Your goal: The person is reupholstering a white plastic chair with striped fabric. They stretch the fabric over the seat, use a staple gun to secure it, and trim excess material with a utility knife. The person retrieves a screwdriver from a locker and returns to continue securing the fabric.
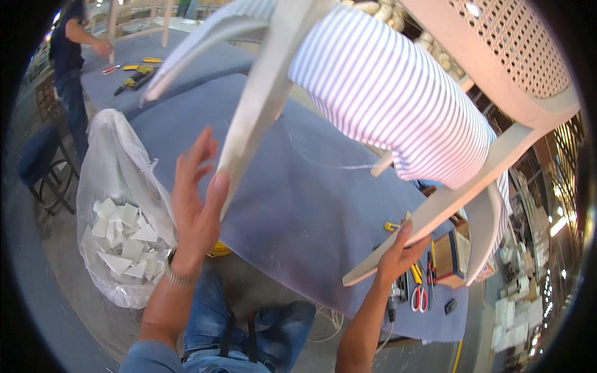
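Chair (398,105) held upside-down over blue table (311,211).
Striped seat up top, legs pointing down; right hand (398,252) grips one leg, left hand (196,199) open, fingers spread, thumb touching another leg; bag (124,205) of white scraps at left.

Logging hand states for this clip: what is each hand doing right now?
Left hand: open, fingers spread, palm against a leg of the upturned pale wooden chair with striped cushion.
Right hand: closed around another chair leg.
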`<state>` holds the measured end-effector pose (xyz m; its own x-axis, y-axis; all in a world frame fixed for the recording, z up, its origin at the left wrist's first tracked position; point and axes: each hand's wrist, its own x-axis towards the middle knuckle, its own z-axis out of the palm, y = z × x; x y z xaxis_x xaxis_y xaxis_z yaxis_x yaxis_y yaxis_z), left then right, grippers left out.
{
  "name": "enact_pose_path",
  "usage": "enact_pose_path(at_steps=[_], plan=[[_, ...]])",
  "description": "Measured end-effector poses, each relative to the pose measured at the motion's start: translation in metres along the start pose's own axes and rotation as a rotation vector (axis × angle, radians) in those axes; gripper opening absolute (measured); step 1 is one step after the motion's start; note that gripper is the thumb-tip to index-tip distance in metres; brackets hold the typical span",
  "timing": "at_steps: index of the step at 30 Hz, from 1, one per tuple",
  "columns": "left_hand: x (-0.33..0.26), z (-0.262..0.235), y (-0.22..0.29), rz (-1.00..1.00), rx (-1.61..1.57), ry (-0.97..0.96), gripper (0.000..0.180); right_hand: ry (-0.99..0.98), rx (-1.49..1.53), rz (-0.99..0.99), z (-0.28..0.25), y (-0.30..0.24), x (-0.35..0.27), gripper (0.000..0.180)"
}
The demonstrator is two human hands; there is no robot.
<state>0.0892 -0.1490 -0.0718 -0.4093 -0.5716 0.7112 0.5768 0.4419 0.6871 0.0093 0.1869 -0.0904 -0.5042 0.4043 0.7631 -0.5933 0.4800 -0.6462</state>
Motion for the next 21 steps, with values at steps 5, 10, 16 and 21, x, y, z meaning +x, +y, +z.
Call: enact_pose_path(at_steps=[5, 10, 16, 21], plan=[[0.039, 0.031, -0.076, -0.235, -0.114, -0.361, 0.063, -0.02, -0.003, -0.008, -0.004, 0.003, -0.001, 0.037], [0.048, 0.017, -0.045, -0.376, -0.013, -0.474, 0.058, -0.038, -0.02, 0.067, -0.014, -0.001, -0.008, 0.039], [0.008, -0.035, 0.002, -0.241, -0.054, -0.5, 0.054, -0.053, 0.031, 0.103, -0.041, -0.004, -0.015, 0.043], [-0.01, -0.055, 0.033, -0.266, -0.125, -0.345, 0.057, -0.186, 0.085, 0.021, -0.013, 0.024, 0.003, 0.043]])
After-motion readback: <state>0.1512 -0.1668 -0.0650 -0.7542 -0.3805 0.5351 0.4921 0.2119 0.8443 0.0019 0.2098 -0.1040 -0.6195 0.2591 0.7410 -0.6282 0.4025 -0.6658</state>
